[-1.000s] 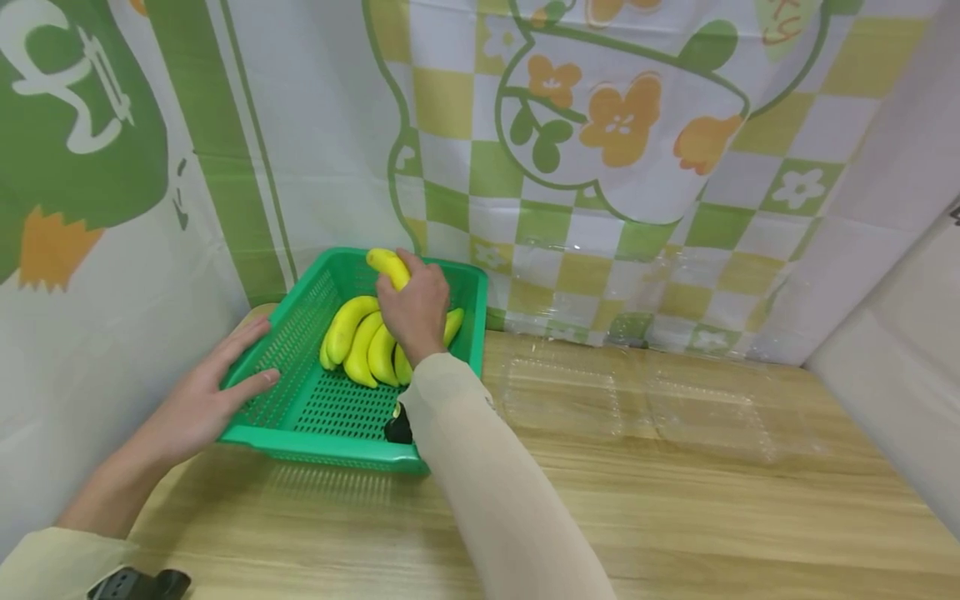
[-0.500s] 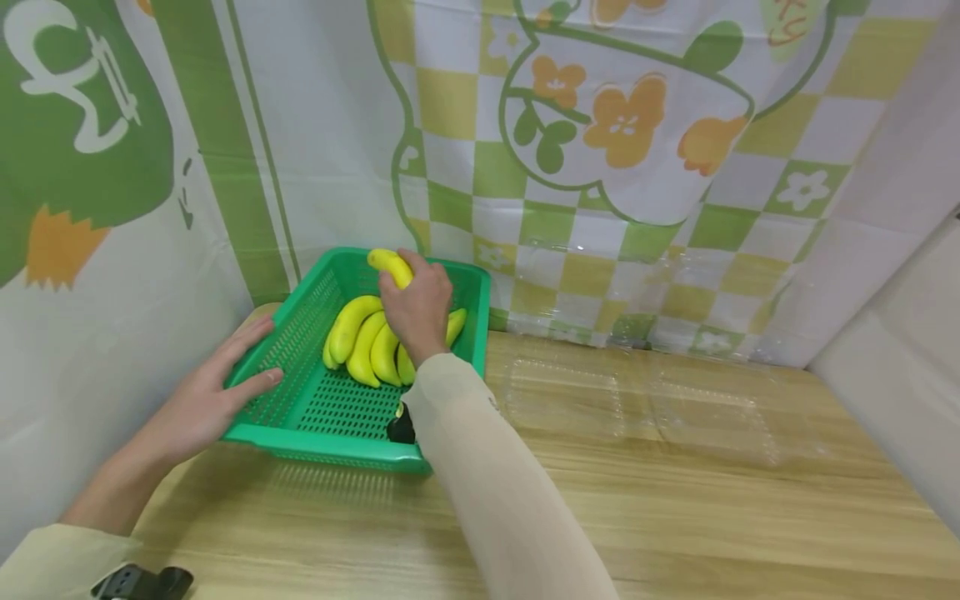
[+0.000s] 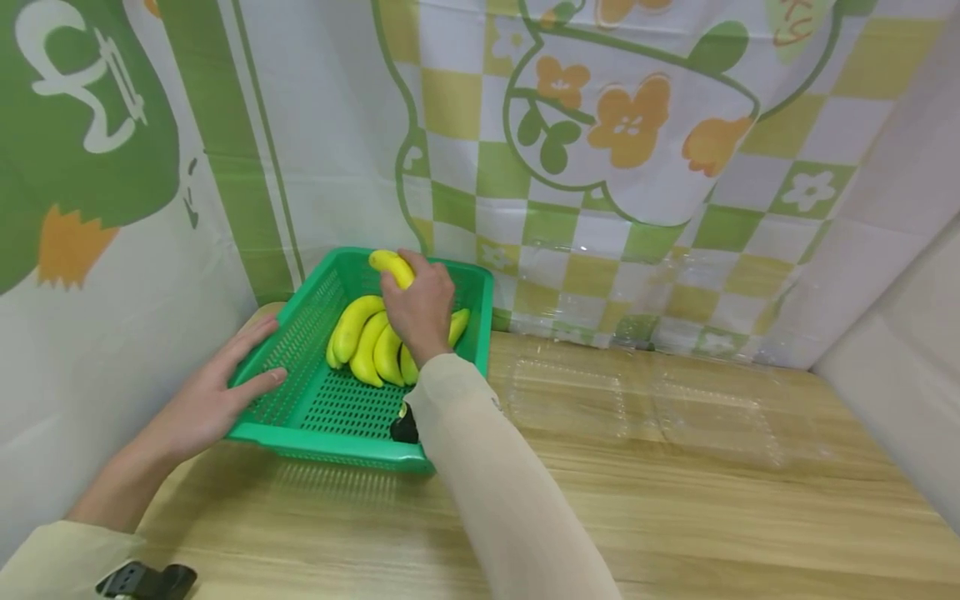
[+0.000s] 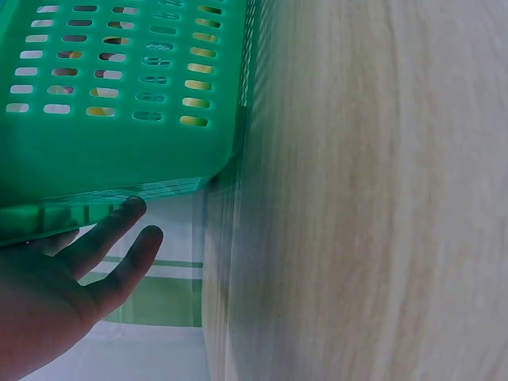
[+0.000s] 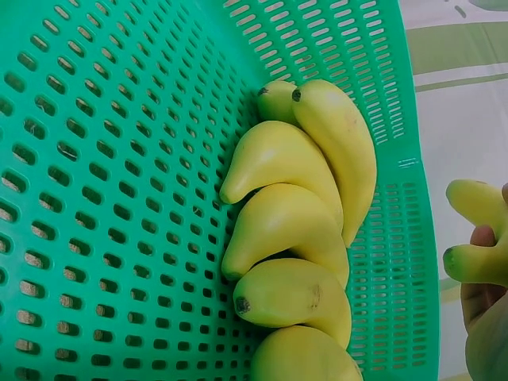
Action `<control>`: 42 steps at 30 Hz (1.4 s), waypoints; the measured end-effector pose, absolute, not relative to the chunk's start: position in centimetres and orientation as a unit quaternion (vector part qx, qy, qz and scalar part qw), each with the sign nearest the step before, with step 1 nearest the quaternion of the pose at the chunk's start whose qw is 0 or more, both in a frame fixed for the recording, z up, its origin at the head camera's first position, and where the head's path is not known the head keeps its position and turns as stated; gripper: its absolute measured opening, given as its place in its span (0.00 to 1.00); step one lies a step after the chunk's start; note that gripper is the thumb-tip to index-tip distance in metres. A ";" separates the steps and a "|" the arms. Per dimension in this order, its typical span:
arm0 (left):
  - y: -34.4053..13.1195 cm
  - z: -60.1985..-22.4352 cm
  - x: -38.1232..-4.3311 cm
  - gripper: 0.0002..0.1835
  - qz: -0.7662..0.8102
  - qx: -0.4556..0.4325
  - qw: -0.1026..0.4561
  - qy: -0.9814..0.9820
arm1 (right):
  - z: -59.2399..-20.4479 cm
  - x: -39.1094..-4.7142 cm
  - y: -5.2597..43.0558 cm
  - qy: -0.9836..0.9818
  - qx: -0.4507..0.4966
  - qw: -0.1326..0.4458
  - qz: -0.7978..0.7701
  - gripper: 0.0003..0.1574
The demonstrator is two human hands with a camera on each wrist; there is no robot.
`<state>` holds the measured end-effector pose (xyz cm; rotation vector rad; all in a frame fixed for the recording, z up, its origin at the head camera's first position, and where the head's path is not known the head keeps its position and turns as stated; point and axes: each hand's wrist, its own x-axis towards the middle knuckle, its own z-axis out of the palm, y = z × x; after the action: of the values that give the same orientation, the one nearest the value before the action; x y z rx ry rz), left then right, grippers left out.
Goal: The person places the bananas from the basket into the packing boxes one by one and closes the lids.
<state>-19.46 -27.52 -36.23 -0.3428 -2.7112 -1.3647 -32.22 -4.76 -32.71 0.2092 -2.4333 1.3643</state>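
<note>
The green basket (image 3: 330, 446) is seated at the far left corner of the bench (image 3: 675, 525), its far end close to the patterned curtain (image 3: 450, 104).

Left hand (image 3: 206, 404): placed at the basket's left edge. The thumb lies over the rim toward the inside; the other fingers extend outside the wall. The hand is unclenched, steadying contact only.

Right hand (image 3: 422, 308): grasping the held bananas (image 3: 392, 266) above the basket, near its far edge. The head view exposes one yellow end; the right wrist view shows at least two tips beside the fingers.

A row of bananas (image 3: 367, 346) rests inside the basket, toward its far edge, lying side by side on the slotted base. Dark stem ends are visible on several. A black object (image 3: 405, 425), partly hidden, adjoins the right sleeve (image 3: 480, 442).

Two clear plastic trays (image 3: 567, 398) lie on the bench to the right of the basket, toward the far edge.

Writing: orange lettering (image 3: 795, 21) at the top of the curtain is partly cut off; the final characters appear to read "ky".
</note>
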 end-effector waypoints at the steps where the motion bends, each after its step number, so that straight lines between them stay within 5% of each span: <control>1: -27.4 -36.2 -19.5 0.41 -0.446 -0.112 0.042 -0.887 | -32.7 -32.3 -4.7 -0.858 0.074 0.172 0.479 0.27; 42: -27.7 -36.9 -19.6 0.41 -0.446 -0.128 0.062 -0.884 | -32.2 -31.9 -5.0 -0.841 0.091 0.176 0.504 0.26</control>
<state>-19.58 -27.75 -36.95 -0.3873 -2.6710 -1.3491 -31.85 -4.98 -32.22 0.2578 -2.3821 1.4269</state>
